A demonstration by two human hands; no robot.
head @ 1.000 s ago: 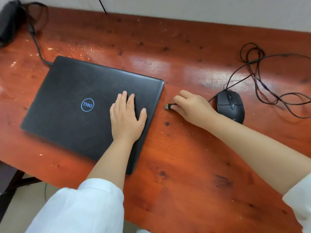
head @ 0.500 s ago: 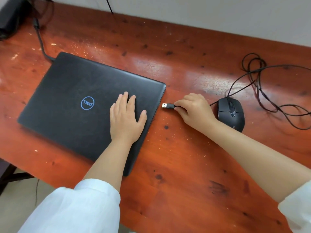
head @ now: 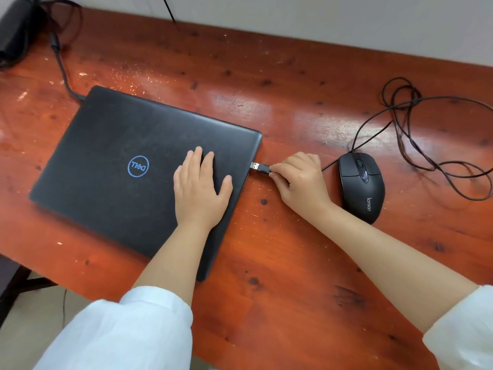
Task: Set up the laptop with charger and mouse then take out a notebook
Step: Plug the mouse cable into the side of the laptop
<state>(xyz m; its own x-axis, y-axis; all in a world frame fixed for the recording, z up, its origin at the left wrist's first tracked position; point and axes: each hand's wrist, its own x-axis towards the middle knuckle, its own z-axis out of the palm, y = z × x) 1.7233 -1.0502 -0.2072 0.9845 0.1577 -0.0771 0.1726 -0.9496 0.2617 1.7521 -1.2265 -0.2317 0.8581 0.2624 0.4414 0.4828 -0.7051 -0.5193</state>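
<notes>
We see the right hand (head: pixel 300 182) pinching the black body of the USB plug (head: pixel 260 167) between thumb and fingertips, the other fingers curled in. The plug's metal tip points at the right edge of the laptop (head: pixel 128 166) and sits just at that edge, near the far corner; we cannot tell whether it has entered a port.

The left hand (head: pixel 198 188) lies flat on the closed lid, fingers straight and close together, thumb spread toward the laptop's right edge. It presses on the lid's right half, to the right of the blue round logo.

The laptop lies closed on the red-brown table (head: pixel 293 263), turned at a slant. The mouse (head: pixel 360 186) sits on the table to the right of the laptop, just beyond the right hand and touching the wrist or nearly so. Its thin cable (head: pixel 426 145) runs from the mouse's front and loops loosely farther right of the laptop.

At the laptop's far left corner a thicker charger cord (head: pixel 62 68) meets the laptop's edge and leads away to the black charger brick (head: pixel 16 30) at the table's far left corner. Both forearms are bare, with white sleeves (head: pixel 128 332) pushed up, nearer us than the laptop.
</notes>
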